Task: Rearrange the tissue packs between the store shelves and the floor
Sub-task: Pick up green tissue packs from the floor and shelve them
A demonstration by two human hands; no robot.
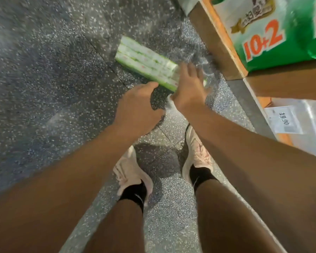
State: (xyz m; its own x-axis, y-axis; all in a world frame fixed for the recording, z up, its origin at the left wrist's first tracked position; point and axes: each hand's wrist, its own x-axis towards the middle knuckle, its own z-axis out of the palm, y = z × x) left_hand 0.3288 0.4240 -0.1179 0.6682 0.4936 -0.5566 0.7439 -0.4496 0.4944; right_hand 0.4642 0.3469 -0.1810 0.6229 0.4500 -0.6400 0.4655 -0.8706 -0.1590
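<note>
A green and white tissue pack [146, 61] lies flat on the speckled dark floor [53, 79], running diagonally away from me. My right hand [189, 86] is over its near end, fingers spread and straight, blurred by motion; whether it touches the pack I cannot tell. My left hand [137, 108] hovers just short of the pack's near left corner, fingers loosely curled, holding nothing. A large green and white tissue pack marked "10+2" [274, 31] stands on the wooden shelf [221, 50] at the upper right.
The shelf unit's wooden edge and metal base [248, 105] run along the right side, with a price tag reading 19.90 [285, 118]. My two feet in pale shoes [133, 176] and black socks stand on the floor below the hands.
</note>
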